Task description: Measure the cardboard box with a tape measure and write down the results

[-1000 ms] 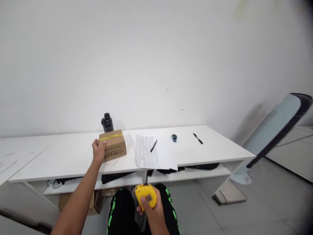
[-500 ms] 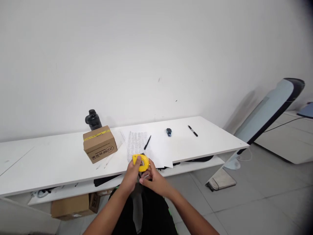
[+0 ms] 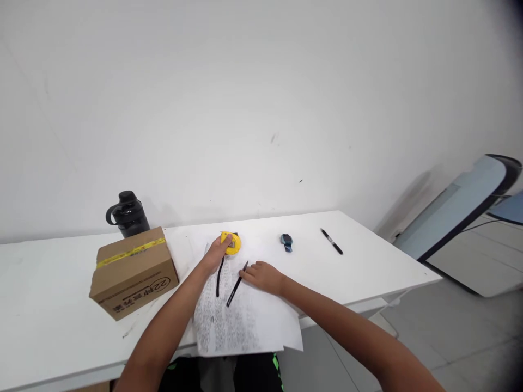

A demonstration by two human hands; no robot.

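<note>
My left hand [image 3: 216, 255] grips a yellow tape measure [image 3: 232, 244] above the far edge of the papers, thumb across its face. A black wrist strap [image 3: 219, 280] trails from it over the writing. Closer to me and to the right, my right hand [image 3: 260, 276] has its fingers closed on a black pen [image 3: 233, 292], which slants over the sheet. Under both hands lie sheets of paper [image 3: 278, 321], one densely covered in dark writing, with their near edges overhanging the desk edge.
On the white desk [image 3: 53, 326], a taped cardboard box [image 3: 134, 272] stands at left with a black bottle [image 3: 129, 215] behind it. A blue-banded watch [image 3: 286, 242] and a black marker [image 3: 332, 241] lie to the right. A light-blue panel with a dark rim [image 3: 461, 209] leans beyond the desk.
My hands have separated. The left has carried the tape measure forward over the papers, while the right has left it and closed on the pen. The view has moved closer to the desk.
</note>
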